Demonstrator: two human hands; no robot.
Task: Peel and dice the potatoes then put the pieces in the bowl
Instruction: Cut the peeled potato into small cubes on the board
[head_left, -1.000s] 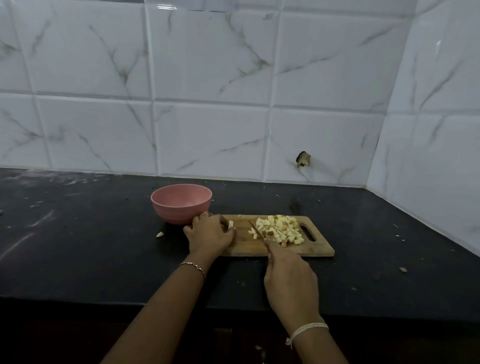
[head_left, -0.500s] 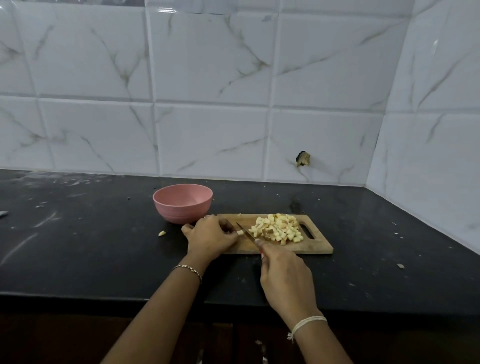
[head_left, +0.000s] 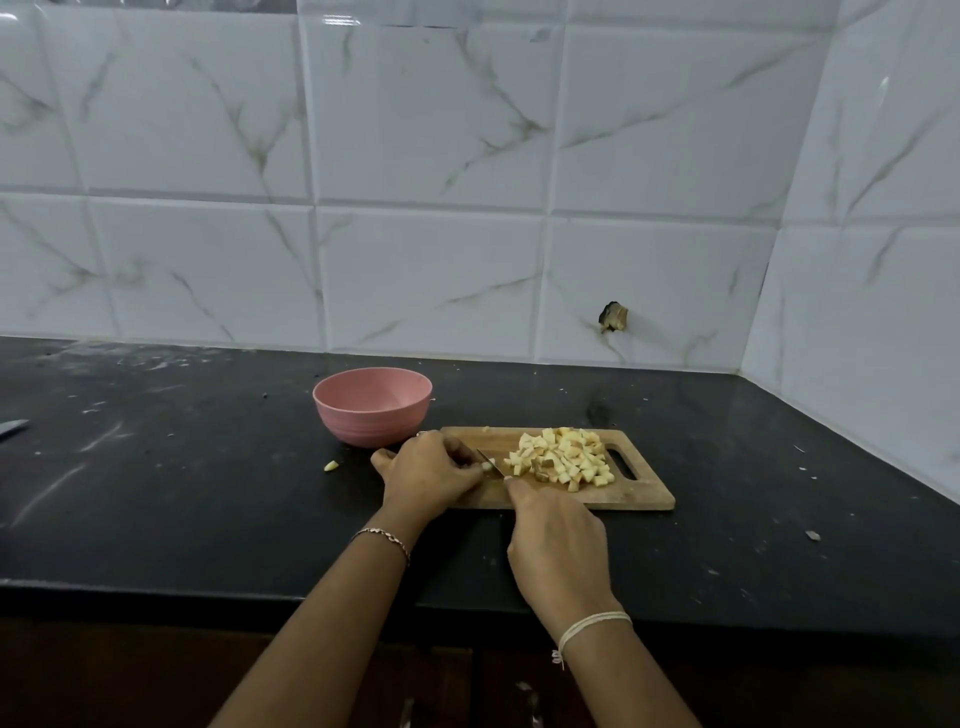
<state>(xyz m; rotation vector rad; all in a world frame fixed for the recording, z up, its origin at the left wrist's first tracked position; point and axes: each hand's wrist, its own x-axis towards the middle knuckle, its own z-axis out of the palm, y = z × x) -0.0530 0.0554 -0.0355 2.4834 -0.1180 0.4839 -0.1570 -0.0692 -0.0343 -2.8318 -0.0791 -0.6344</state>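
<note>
left grip (head_left: 431, 473) pinches potato bit (head_left: 487, 466) on board (head_left: 641, 496); right grip (head_left: 558, 540) holds knife (head_left: 483, 455) beside it

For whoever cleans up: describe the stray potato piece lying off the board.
On the black countertop, find the round pink bowl beside the wooden cutting board. In front of the bowl lies one small pale potato piece, alone on the counter, unlike the diced heap on the board.
</note>
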